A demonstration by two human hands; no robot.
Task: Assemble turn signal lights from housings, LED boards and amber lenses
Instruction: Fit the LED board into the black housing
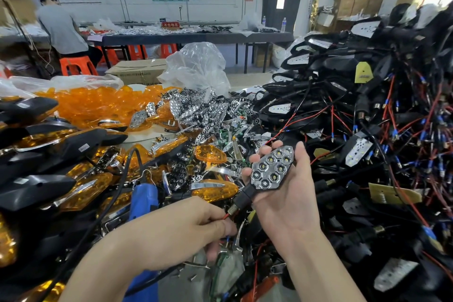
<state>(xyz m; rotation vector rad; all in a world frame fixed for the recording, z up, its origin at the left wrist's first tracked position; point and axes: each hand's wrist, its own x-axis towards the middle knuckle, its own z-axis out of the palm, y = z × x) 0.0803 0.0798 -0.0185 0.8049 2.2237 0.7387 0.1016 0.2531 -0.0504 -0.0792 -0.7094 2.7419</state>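
While left grip (pixel 196 225) pinches red wire (pixel 224 216), right grip (pixel 286 203) holds chrome-faced black housing (pixel 270 167).

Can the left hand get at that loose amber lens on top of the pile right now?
Probably not yet: the left hand pinches the red wire. The amber lens itself lies uncovered on top.

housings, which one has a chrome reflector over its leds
The housing held in the right hand: a chrome honeycomb reflector covers its face, while those in the right-hand pile show bare white LED boards.
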